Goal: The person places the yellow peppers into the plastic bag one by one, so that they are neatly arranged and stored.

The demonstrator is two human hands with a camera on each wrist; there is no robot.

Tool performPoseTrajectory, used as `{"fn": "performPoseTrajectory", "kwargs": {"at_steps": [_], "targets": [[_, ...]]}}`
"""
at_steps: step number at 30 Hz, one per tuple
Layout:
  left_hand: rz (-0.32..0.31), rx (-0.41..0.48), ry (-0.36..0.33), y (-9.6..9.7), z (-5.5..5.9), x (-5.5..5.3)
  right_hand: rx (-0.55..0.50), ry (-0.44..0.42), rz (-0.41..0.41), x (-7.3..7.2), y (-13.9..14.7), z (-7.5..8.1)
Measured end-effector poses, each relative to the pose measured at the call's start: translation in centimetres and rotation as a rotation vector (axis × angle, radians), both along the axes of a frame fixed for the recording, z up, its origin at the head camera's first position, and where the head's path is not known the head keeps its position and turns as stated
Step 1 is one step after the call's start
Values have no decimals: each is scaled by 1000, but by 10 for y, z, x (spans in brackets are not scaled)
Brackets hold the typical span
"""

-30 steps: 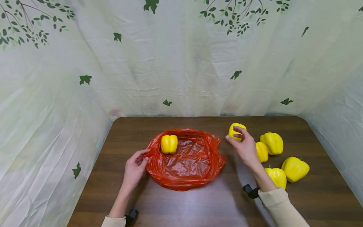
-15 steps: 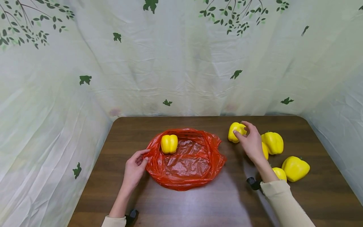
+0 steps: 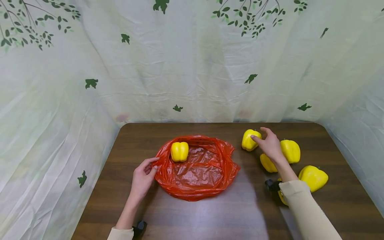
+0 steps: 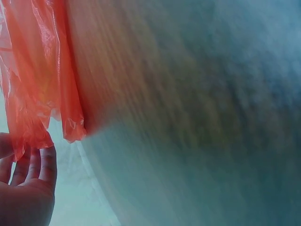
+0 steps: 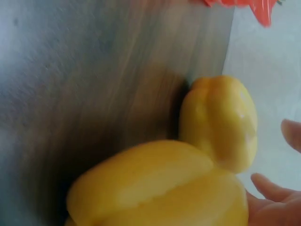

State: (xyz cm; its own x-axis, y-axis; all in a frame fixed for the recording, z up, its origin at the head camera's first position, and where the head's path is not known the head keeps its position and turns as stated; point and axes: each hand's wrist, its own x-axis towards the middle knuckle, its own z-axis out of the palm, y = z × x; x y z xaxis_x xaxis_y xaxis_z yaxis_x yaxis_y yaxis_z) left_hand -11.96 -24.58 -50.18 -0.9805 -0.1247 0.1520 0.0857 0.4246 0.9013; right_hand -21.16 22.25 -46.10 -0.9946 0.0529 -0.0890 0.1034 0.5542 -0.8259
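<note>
A red plastic bag (image 3: 195, 193) lies spread with its mouth up on the table, a yellow bell pepper (image 3: 179, 152) inside at its left. My left hand (image 3: 142, 180) pinches the bag's left rim; in the left wrist view the film (image 4: 35, 94) hangs between thumb and fingers. To the right of the bag, my right hand (image 3: 271, 146) hovers over the peppers, thumb and fingers apart. Its thumb overlaps the back-left bell pepper (image 3: 248, 141) in the head view; contact cannot be made out. Another bell pepper (image 3: 267, 163) lies below that hand, large in the right wrist view (image 5: 160, 188).
More yellow bell peppers lie on the right: one (image 3: 291, 151) behind the right wrist, one (image 3: 313, 178) farther right, and one (image 3: 282, 196) mostly hidden by the sleeve. The brown wooden table (image 3: 192, 223) ends at a pale leaf-print curtain (image 3: 192, 83).
My right hand has moved to the right, from over the back-left bell pepper to its right side. That pepper stays about where it was. My left hand and the bag have not moved.
</note>
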Motion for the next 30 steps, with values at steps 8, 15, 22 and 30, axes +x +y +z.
{"fn": "performPoseTrajectory", "kwargs": {"at_steps": [8, 15, 22, 30], "targets": [[-5, -9, -11, 0, 1, -1, -77, -81, 94, -16, 10, -1], [-10, -12, -19, -1, 0, -2, -140, -138, 165, -27, 15, -3], [-7, -23, -28, -1, -1, -2, -144, -201, 197, -35, 19, -7], [8, -26, -29, 0, 1, 0, -206, -285, 187, -40, 24, -12]]}}
